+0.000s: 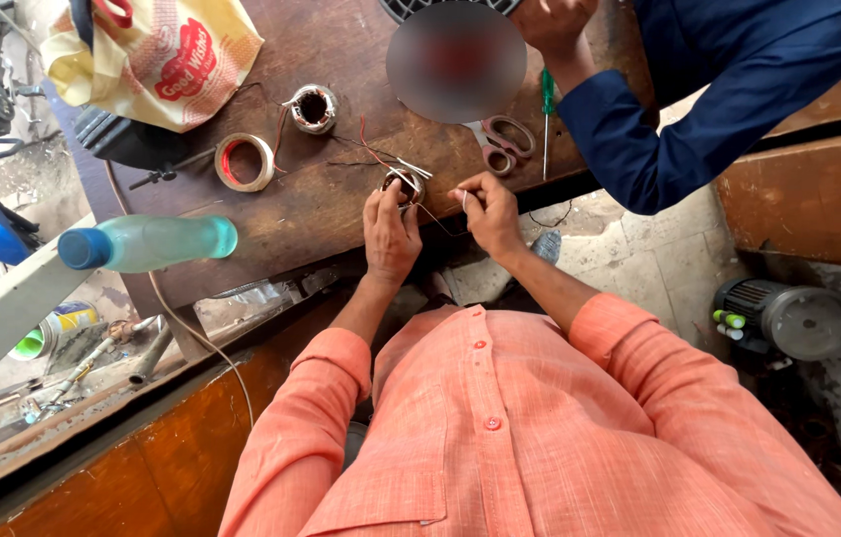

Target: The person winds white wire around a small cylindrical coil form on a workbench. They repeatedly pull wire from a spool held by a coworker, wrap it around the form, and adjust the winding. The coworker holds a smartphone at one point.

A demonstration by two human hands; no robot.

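Observation:
My left hand (390, 234) rests on a small round motor stator with copper winding (404, 185) at the front edge of the brown wooden bench (341, 209), gripping it. My right hand (488, 211) is just to its right, fingers pinched on a thin wire lead (437, 215) running from the stator. Red and white wire ends stick out of the stator toward the upper left. I wear an orange shirt.
A second stator (313, 107), a tape roll (245, 161), a lying blue-capped bottle (147, 242), a printed bag (157, 55), scissors (505, 139) and a green screwdriver (546, 114) lie on the bench. Another person's blue sleeve (699, 89) reaches in top right. A motor (788, 318) sits on the floor.

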